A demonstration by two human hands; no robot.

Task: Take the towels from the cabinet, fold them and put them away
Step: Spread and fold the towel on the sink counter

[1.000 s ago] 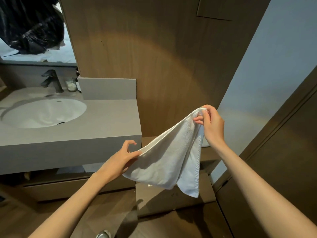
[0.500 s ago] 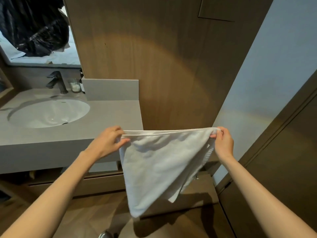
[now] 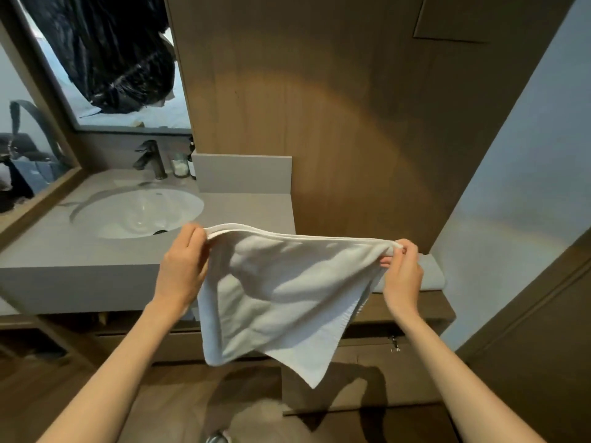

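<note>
Head view showed me the white towel (image 3: 281,302) hanging in the air between both hands, in front of the vanity and above the floor, not resting on anything. My left hand (image 3: 182,266) pinched one upper corner with fingers (image 3: 195,238) curled over the hem, and my right hand (image 3: 403,276) pinched the other corner, thumb and fingertips closed on the cloth. I judged the top edge was drawn taut and level so the body would hang flat and the corners could be matched for a fold; the lower edge dropped unevenly to a point at the right. The grey table (image 3: 246,212) with its sink (image 3: 137,212) lay just behind the left hand, a bare stretch of it offering a surface to lay the towel on. A faucet (image 3: 150,158) and a small jar (image 3: 180,166) stood at the back, well apart from the cloth. Another folded grey towel (image 3: 431,276) seemed to sit on a low wooden shelf (image 3: 444,308) behind the right hand. Nothing stood between the hands and the table.
</note>
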